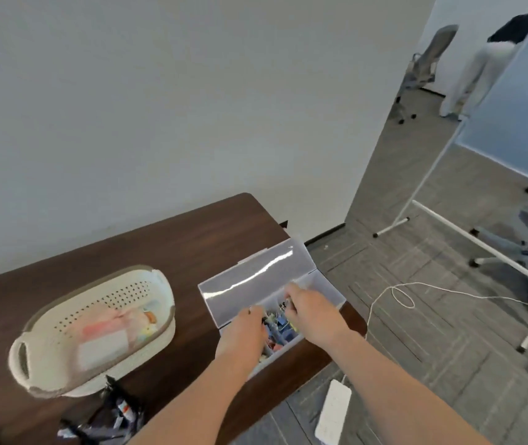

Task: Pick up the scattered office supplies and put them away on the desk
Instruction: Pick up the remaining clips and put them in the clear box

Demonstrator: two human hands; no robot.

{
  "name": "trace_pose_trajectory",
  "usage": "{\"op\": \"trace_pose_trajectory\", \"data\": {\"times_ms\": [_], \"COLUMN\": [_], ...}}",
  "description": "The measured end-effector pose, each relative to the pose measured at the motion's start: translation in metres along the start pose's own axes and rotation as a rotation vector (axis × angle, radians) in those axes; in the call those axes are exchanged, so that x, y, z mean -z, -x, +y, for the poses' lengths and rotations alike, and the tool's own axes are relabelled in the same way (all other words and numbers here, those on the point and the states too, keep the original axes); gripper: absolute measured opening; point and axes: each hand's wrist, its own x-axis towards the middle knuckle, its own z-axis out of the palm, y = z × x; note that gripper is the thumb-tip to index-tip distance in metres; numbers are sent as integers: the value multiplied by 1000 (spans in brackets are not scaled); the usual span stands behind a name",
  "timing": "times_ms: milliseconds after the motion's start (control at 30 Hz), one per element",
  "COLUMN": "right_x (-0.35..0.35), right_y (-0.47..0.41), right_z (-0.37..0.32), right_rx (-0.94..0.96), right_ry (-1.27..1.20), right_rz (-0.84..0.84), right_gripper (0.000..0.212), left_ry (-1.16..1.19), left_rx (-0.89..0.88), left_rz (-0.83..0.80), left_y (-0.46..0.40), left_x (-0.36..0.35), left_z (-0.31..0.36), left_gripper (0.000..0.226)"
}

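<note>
A clear plastic organizer box (pixel 327 289) stands open near the right end of the dark wooden desk (pixel 166 245), its lid (pixel 256 277) tilted back. Several small clips and supplies (pixel 280 319), blue and silver, fill its compartments. My left hand (pixel 245 329) reaches into the box with fingers curled down among the supplies. My right hand (pixel 307 305) hovers over the box with curled fingers and seems to pinch a small metal clip (pixel 287 298). What the left fingers hold is hidden.
A white perforated basket (pixel 47 348) with sticky notes and paper sits on the desk at left. A black mesh holder (pixel 112 409) lies at the near edge. On the floor lie a white power strip (pixel 333 409) and cable (pixel 400 297). Whiteboard stand, chairs and a person stand beyond.
</note>
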Motion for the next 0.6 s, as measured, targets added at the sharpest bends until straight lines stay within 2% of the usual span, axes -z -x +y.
{"op": "trace_pose_trajectory", "data": {"times_ms": [133,300,367,500,600], "right_x": [-17,-30,-32,-28,-22], "right_y": [-32,-52,-55,-56,-53], "right_z": [18,38,42,48,53], "right_rx": [98,264,305,333,304], "right_ry": [27,36,-7,-25,0], "right_rz": [-107,-208,-233,-191,-111], "right_gripper": [14,8,18,20,18], "left_ry": [-45,-23,-7,44,7], "left_rx": [66,149,152,158,161], "left_rz": [-10,-15,10,69,97], "left_y": [-13,-23,-22,-14,-7], "left_x": [-15,-30,-33,-31,-25], "left_z": [7,16,19,21,23], "left_gripper": [9,14,19,34,30]}}
